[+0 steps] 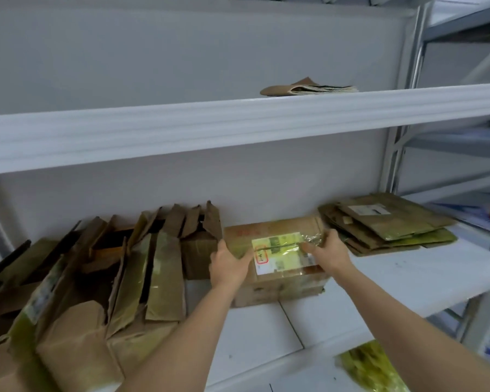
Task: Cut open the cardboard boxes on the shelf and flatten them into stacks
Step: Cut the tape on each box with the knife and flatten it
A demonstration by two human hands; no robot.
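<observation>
A person's two bare arms reach forward to a closed cardboard box sitting at the back of a white shelf. The left hand lies on the box's left top edge, fingers curled over it. The right hand pinches crinkled clear tape over a yellow label on the box top. To the left, opened boxes stand crowded with flaps up. To the right lies a stack of flattened cardboard. Another small flat pile rests on the shelf above. A green crumpled wad lies at the near edge.
</observation>
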